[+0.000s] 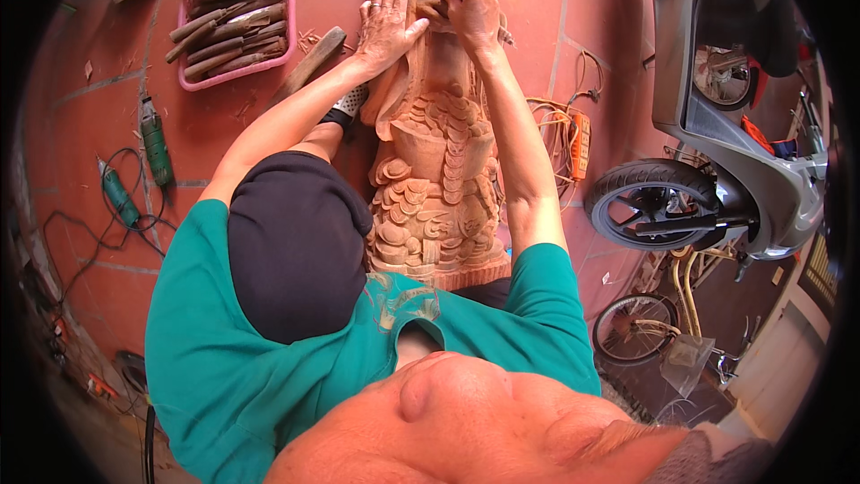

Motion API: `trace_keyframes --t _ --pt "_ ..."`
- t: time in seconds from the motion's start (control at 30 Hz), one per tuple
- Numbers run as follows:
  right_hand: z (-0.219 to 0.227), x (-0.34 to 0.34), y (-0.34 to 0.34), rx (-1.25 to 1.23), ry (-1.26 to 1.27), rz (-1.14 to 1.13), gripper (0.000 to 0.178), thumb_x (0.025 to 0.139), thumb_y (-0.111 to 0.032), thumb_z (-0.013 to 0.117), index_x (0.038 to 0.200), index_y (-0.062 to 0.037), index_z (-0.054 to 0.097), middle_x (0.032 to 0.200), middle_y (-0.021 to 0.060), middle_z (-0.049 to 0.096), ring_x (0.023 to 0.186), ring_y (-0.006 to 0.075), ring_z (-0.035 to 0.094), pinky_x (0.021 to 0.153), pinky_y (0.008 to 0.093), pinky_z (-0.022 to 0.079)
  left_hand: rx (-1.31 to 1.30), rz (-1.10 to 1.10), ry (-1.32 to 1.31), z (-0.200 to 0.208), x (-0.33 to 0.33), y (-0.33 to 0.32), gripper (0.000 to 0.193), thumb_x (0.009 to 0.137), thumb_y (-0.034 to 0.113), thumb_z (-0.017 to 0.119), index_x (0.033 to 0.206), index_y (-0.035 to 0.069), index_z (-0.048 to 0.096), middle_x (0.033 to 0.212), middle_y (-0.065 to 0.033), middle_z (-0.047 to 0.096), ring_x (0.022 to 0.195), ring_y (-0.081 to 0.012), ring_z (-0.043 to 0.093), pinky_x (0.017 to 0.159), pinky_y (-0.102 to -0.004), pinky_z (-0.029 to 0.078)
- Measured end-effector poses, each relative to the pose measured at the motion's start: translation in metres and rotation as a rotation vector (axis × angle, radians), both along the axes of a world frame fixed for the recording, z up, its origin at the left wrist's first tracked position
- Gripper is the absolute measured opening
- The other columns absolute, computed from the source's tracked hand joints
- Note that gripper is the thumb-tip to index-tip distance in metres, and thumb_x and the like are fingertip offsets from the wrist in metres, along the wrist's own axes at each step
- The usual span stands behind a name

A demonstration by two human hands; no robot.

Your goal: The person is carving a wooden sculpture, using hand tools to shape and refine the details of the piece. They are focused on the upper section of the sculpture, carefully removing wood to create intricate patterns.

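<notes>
A large carved wooden statue lies lengthwise on the floor in front of me, with scale-like and rounded relief over its near part. My left hand rests on the far part of the carving with its fingers spread out and a ring on one of them. Just to its right, my right hand is closed in a fist-like grip against the wood. Whatever is between those fingers is hidden from view. By my left forearm lies a wooden bar, perhaps a mallet.
A pink basket holds several wooden-handled tools. Two green power tools with cords lie on the left. An orange power strip sits right of the statue. Farther right stand a grey motorbike and a bicycle wheel.
</notes>
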State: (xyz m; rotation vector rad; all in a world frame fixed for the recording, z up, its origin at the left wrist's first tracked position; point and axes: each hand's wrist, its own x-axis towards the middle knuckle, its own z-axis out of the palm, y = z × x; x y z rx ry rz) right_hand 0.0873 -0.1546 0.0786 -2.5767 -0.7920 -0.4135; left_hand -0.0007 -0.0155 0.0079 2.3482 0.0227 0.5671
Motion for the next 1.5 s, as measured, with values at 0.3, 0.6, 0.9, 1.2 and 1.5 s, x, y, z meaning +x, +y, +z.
trace_keyframes --t 0.3,0.6,0.9,1.2,1.5 --pt "-0.009 0.011 0.037 -0.042 -0.112 -0.046 0.012 0.085 -0.016 0.066 0.08 -0.006 0.067 0.09 0.0098 0.065 0.088 0.031 0.066 0.075 0.0417 0.054 -0.025 -0.051 -0.009 -0.003 0.003 0.003 0.071 0.087 0.041 0.068 0.145 0.01 0.04 0.144 -0.0121 0.044 0.137 -0.029 0.035 0.11 -0.0479 0.027" --pt "0.002 -0.007 0.009 0.057 0.003 -0.024 0.012 0.085 -0.016 0.065 0.08 -0.005 0.066 0.085 0.0122 0.064 0.082 0.0322 0.066 0.072 0.0418 0.053 -0.007 -0.045 0.027 0.001 0.0 0.006 0.071 0.088 0.042 0.066 0.145 0.009 0.04 0.143 -0.0127 0.044 0.135 -0.0305 0.037 0.11 -0.0476 0.027" --pt "0.003 0.001 0.032 -0.148 0.138 0.055 0.011 0.085 -0.018 0.064 0.084 -0.0093 0.071 0.097 0.0096 0.066 0.096 0.0292 0.065 0.082 0.0417 0.053 -0.029 -0.042 0.055 -0.001 0.0 0.007 0.081 0.087 0.047 0.066 0.148 0.006 0.034 0.147 -0.0152 0.041 0.138 -0.0306 0.035 0.111 -0.0483 0.026" --pt "0.025 -0.01 -0.006 -0.094 0.07 0.03 0.012 0.083 -0.016 0.066 0.082 -0.0051 0.071 0.086 0.0114 0.067 0.081 0.0307 0.067 0.074 0.0398 0.055 -0.01 -0.036 0.056 -0.002 -0.002 0.004 0.084 0.085 0.048 0.066 0.148 0.003 0.033 0.144 -0.0158 0.042 0.135 -0.0305 0.036 0.109 -0.0478 0.027" --pt "0.008 0.012 0.052 -0.414 0.095 0.15 0.016 0.074 -0.017 0.073 0.086 -0.0053 0.071 0.095 0.0121 0.066 0.094 0.031 0.066 0.079 0.0425 0.055 -0.09 -0.042 -0.036 0.002 0.0 0.004 0.081 0.083 0.041 0.074 0.145 0.004 0.036 0.143 -0.0159 0.044 0.137 -0.0325 0.035 0.109 -0.0499 0.03"
